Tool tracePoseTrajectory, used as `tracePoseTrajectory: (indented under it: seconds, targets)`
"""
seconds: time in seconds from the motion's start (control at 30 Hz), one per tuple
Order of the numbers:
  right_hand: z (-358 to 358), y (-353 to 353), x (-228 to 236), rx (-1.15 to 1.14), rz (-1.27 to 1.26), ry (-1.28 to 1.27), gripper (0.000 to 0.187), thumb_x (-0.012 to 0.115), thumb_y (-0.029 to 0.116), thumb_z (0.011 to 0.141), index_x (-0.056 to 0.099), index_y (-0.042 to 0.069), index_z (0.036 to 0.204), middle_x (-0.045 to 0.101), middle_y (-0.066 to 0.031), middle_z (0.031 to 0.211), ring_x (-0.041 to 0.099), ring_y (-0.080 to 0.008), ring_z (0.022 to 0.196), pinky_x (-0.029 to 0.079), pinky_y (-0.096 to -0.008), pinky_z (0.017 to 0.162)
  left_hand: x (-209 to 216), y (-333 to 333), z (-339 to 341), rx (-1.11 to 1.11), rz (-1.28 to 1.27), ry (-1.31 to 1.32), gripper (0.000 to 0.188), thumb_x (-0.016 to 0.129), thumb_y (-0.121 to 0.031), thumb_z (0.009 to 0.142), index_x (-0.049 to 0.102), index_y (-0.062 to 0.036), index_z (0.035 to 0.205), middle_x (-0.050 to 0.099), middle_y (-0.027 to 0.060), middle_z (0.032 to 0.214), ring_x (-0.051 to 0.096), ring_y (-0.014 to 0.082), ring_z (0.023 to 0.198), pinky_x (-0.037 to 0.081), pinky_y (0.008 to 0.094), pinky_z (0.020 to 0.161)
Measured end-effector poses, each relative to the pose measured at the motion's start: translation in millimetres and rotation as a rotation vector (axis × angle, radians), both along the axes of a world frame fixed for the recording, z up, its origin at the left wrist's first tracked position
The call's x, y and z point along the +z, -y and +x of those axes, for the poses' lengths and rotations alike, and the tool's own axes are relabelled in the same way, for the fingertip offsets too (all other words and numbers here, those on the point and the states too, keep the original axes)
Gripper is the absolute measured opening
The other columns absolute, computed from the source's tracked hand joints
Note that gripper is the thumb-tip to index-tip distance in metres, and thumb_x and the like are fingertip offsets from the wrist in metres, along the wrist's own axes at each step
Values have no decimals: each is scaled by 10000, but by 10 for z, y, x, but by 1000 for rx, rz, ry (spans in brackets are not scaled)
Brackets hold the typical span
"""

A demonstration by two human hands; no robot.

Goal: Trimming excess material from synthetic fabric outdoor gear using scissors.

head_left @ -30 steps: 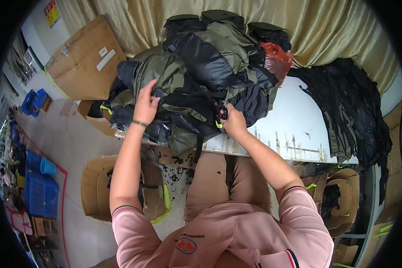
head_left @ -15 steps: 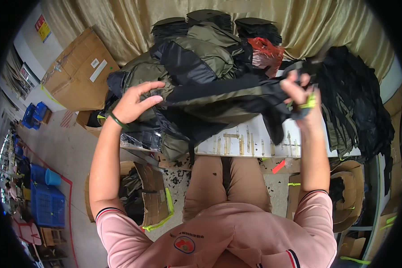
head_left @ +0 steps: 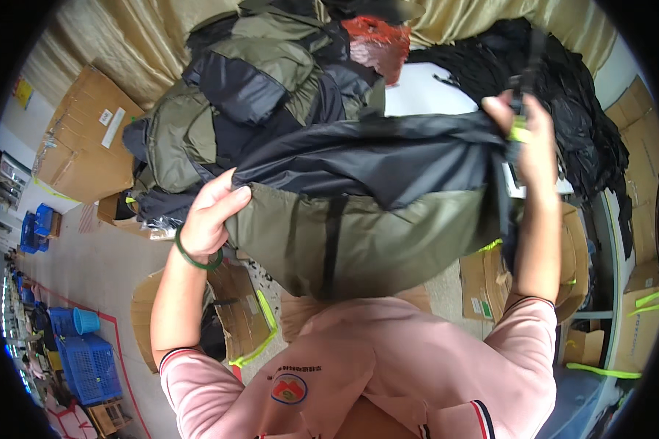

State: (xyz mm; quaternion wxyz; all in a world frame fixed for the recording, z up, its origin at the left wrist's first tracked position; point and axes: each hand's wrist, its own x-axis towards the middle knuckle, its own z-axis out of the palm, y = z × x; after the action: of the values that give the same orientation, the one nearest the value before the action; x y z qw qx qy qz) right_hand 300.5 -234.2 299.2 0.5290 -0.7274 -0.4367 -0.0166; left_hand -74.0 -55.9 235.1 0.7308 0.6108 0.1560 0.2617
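An olive-and-black nylon piece, sewn and bag-like (head_left: 373, 227), is stretched between my hands above my lap, its dark inner side uppermost and its olive side sagging. My left hand (head_left: 211, 216), with a green bangle at the wrist, pinches its left edge between thumb and fingers. My right hand (head_left: 530, 135) is closed at its upper right corner. Against that palm sits a neon-yellow band (head_left: 519, 130), with a dark, blurred item beside it that I cannot make out. Behind lies a heap of similar olive-and-black pieces (head_left: 249, 84).
A red plastic bag (head_left: 379, 47) rests on the white table (head_left: 428, 91). Dark fabric strips (head_left: 563, 95) are piled at the right. Cardboard boxes (head_left: 88, 139) stand at the left and below both table ends. Blue crates (head_left: 88, 362) sit on the floor at far left.
The fabric piece has been lifted nearer to me and spread wide, its olive side now showing. My left hand, open before, has closed on its edge. The view has shifted.
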Motion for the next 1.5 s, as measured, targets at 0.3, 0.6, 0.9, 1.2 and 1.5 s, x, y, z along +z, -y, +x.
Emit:
tracePoseTrajectory:
  seconds: [0.3, 0.6, 0.9, 1.2, 1.5]
  targets:
    - [-274, 375, -2339, 410, -406, -519, 181, 621, -93, 802, 553, 14, 932, 637, -40, 868, 598, -83, 832, 503, -241, 755, -1854, 13, -719, 129, 496, -775, 157, 642, -159, 874, 598, -25, 942, 633, 57, 846, 566, 157, 799, 450, 307, 723]
    - [-492, 345, -2977, 506, -374, -514, 316, 609, -152, 730, 555, 6, 998, 650, -60, 942, 624, -140, 905, 493, -256, 797, -1805, 587, -218, 212, 1059, -541, 190, 672, -84, 762, 622, -40, 940, 595, 126, 934, 562, 319, 918, 438, 408, 807]
    - [-521, 160, -3401, 283, -598, 50, 392, 747, 85, 662, 562, 124, 1005, 649, -121, 861, 566, -367, 794, 472, -439, 736, -2479, 392, -59, 174, 976, -845, 299, 774, -205, 671, 550, -90, 831, 557, 95, 892, 533, 317, 861, 401, 405, 724]
    - [-238, 638, -2941, 367, -530, -340, 208, 667, -33, 770, 526, 22, 913, 619, -45, 834, 592, -117, 815, 483, -264, 738, -2080, 274, -487, 63, 416, -476, 243, 669, 51, 768, 453, -43, 828, 587, 50, 833, 544, 145, 789, 433, 257, 747]
    - [-633, 154, -2983, 831, -398, -301, 385, 612, -67, 768, 513, 44, 1123, 634, -104, 1042, 615, -192, 903, 497, -316, 775, -1700, 363, -572, -172, 17, -438, 206, 646, 95, 791, 512, -43, 866, 520, -50, 836, 476, 23, 782, 403, 185, 708]
